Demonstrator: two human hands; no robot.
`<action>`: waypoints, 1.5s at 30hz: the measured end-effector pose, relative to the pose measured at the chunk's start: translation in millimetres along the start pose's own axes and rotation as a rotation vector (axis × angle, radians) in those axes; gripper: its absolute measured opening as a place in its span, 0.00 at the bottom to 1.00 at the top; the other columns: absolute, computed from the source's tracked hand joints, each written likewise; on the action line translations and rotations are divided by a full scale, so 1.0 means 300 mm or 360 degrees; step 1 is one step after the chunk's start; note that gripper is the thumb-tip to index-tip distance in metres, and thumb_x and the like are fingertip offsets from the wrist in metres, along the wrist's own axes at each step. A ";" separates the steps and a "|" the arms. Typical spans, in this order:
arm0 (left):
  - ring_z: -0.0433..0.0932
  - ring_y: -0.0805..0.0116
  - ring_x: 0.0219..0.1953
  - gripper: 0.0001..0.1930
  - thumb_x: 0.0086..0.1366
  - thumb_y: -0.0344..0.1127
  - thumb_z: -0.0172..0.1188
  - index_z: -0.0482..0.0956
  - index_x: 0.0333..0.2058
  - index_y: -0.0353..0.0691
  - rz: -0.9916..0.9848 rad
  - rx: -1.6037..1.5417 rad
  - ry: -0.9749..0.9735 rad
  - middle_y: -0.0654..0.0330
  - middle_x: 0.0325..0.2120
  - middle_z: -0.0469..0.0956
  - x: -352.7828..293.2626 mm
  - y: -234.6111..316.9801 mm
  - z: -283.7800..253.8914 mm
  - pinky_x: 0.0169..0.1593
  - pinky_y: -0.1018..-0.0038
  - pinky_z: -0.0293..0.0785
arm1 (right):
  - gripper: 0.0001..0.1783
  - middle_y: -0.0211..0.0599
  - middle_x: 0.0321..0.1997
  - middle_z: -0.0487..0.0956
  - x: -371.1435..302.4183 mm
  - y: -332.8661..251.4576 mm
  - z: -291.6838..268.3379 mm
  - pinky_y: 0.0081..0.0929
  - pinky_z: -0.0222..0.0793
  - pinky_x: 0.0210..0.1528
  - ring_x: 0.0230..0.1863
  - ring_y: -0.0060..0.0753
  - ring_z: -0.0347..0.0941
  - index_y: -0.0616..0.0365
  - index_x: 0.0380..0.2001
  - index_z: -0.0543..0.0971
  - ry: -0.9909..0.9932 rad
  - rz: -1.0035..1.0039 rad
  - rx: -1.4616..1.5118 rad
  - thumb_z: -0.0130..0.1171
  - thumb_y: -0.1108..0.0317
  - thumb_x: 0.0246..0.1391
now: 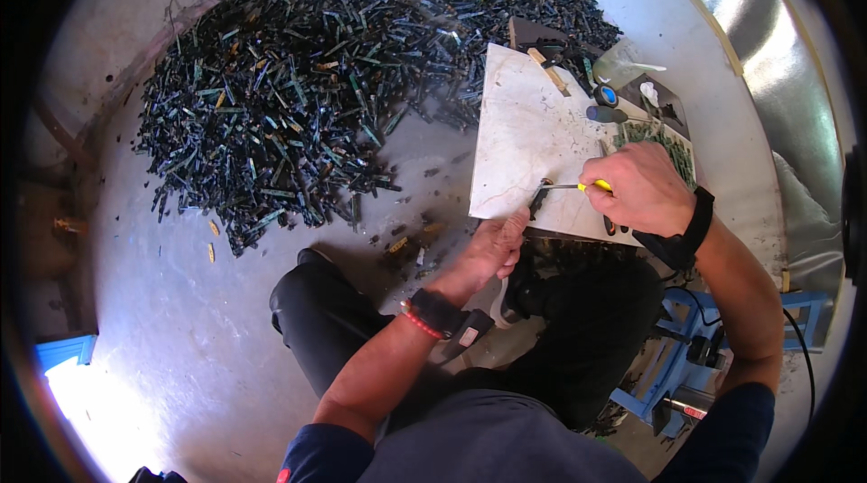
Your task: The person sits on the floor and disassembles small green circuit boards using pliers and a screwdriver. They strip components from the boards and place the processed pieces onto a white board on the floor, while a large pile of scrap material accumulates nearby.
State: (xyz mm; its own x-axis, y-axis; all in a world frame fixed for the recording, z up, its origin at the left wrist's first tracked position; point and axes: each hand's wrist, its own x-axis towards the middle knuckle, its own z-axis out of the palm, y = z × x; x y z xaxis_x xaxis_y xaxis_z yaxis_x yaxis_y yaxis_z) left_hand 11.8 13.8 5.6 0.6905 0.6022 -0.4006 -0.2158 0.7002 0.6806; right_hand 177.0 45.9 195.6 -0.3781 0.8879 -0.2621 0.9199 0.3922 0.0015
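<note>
My right hand is closed around the yellow handle of a screwdriver. Its thin metal shaft points left, and the tip meets a small dark strip-shaped piece at the front of a pale board. With thumb and fingers, my left hand pinches the lower end of that piece at the board's front edge. Whether the tip presses into the piece or only touches it, I cannot tell. Beyond my right hand lie a dark-handled tool and a blue-and-black roll.
A large pile of dark narrow strips covers the floor ahead and to the left. Greenish strips lie heaped on the board's right side, near a yellowish strip. A blue stool stands by my right leg, with a black cable beside it.
</note>
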 end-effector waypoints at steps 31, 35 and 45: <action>0.53 0.72 0.17 0.29 0.67 0.53 0.50 0.66 0.16 0.32 0.0590 0.0879 0.0495 0.60 0.10 0.55 0.052 -0.096 0.025 0.20 0.67 0.56 | 0.07 0.46 0.21 0.76 -0.085 0.072 0.106 0.36 0.68 0.31 0.25 0.46 0.74 0.61 0.26 0.79 0.0102 0.0373 0.0728 0.56 0.69 0.46; 0.55 0.71 0.18 0.29 0.67 0.53 0.50 0.67 0.17 0.33 0.0683 0.0820 0.0461 0.59 0.11 0.57 0.052 -0.101 0.044 0.21 0.67 0.58 | 0.07 0.42 0.23 0.77 -0.155 0.082 0.147 0.29 0.68 0.29 0.23 0.33 0.73 0.65 0.29 0.78 0.0144 0.0493 0.0990 0.56 0.71 0.50; 0.59 0.72 0.22 0.25 0.68 0.48 0.49 0.72 0.25 0.27 0.0448 0.0962 0.0422 0.59 0.13 0.61 0.000 -0.042 0.043 0.25 0.66 0.64 | 0.10 0.35 0.25 0.76 -0.175 0.041 0.155 0.27 0.68 0.30 0.26 0.30 0.73 0.62 0.36 0.76 0.0031 0.0610 0.1256 0.55 0.68 0.53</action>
State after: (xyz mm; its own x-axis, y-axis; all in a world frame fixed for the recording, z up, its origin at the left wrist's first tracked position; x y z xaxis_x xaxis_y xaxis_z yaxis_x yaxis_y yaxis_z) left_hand 23.5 -0.1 5.0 0.4573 0.8554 -0.2431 0.1120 0.2158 0.9700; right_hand 213.1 -6.9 164.7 -0.0235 0.9311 -0.3639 0.7847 -0.2084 -0.5839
